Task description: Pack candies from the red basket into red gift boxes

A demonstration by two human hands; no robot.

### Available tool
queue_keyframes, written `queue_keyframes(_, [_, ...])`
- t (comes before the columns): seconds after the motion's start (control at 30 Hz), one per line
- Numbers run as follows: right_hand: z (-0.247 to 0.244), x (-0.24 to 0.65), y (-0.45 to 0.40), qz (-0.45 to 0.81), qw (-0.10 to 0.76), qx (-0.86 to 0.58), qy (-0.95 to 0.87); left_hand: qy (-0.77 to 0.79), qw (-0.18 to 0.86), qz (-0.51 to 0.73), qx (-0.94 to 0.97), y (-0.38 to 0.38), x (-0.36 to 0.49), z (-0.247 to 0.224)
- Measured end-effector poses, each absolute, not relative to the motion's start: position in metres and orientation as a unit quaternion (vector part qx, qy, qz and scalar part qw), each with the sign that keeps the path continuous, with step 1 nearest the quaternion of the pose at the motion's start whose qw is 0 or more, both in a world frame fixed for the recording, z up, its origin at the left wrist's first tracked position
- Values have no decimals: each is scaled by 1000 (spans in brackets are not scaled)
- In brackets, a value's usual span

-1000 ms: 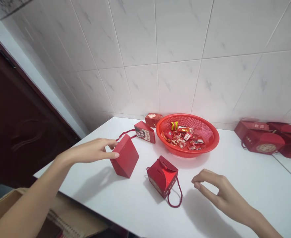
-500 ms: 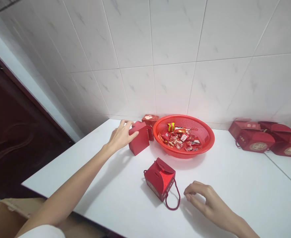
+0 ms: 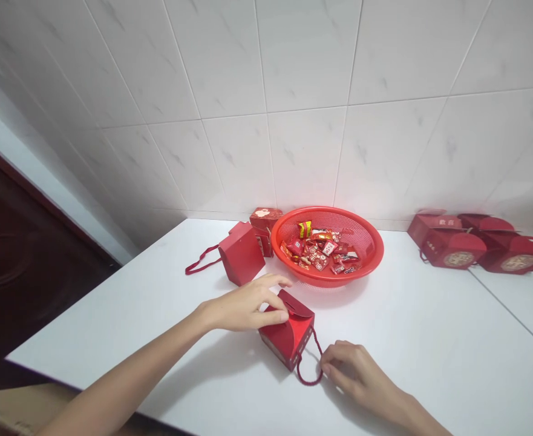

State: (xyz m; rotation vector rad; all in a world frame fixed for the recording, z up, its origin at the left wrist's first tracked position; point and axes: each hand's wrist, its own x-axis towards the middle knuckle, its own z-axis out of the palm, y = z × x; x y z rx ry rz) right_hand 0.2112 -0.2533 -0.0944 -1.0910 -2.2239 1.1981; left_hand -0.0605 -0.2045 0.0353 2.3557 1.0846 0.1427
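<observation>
A small dark red gift box (image 3: 279, 339) with curved, slotted top flaps sits at the front middle of the white table. My left hand (image 3: 252, 303) is over its top, fingers apart; whether the fingertips touch the flaps I cannot tell. From the box's right side loops a dark red cord handle (image 3: 309, 383). The thumb and index finger of my right hand (image 3: 361, 372) are closed together at the loop's outer edge. Behind my left hand stands another red box (image 3: 243, 254), its cord (image 3: 200, 263) trailing left.
A red mesh basket (image 3: 375, 257) of wrapped sweets (image 3: 318, 257) stands near the tiled wall. Beside it is a patterned red box (image 3: 266, 213). Several closed red boxes (image 3: 459, 251) line the right back. An open cardboard box (image 3: 16, 406) lies below the table's left edge.
My left hand has let go of the plain red box at the back and moved right and nearer, over the front box. My right hand has reached the cord loop.
</observation>
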Motion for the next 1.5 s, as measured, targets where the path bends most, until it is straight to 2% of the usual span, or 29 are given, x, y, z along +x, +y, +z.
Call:
queue_keyframes(0.13, [-93,210,-251,431,262,-394,-769,387,284,51,876,-197,-49,29])
queue_keyframes(0.3, [-86,214,-245,388,411,-392,-726,394,364,156,829,-189,-20,20])
queue_keyframes(0.4, [-81,220,-240,336,454,-409,-717,419,377,200,801,-184,0,10])
queue_keyframes(0.47, [-75,224,-237,300,437,-418,-738,413,379,212,800,-181,10,5])
queue_keyframes(0.53, [-64,227,-233,271,376,-413,-784,399,377,197,813,-178,16,4])
queue_keyframes(0.7, [-29,223,-224,182,173,-400,-881,369,371,70,849,-170,15,20])
queue_keyframes(0.87, [-6,210,-217,131,67,-402,-904,322,360,-45,875,-163,6,35])
queue_keyframes(1.03, [4,209,-216,131,70,-429,-891,323,346,-76,878,-166,1,29])
queue_keyframes(1.27, [7,245,-224,317,126,-457,-822,382,323,-93,861,-180,-6,14])
queue_keyframes(1.5, [-17,265,-227,407,94,-494,-762,405,320,-109,849,-183,-9,7])
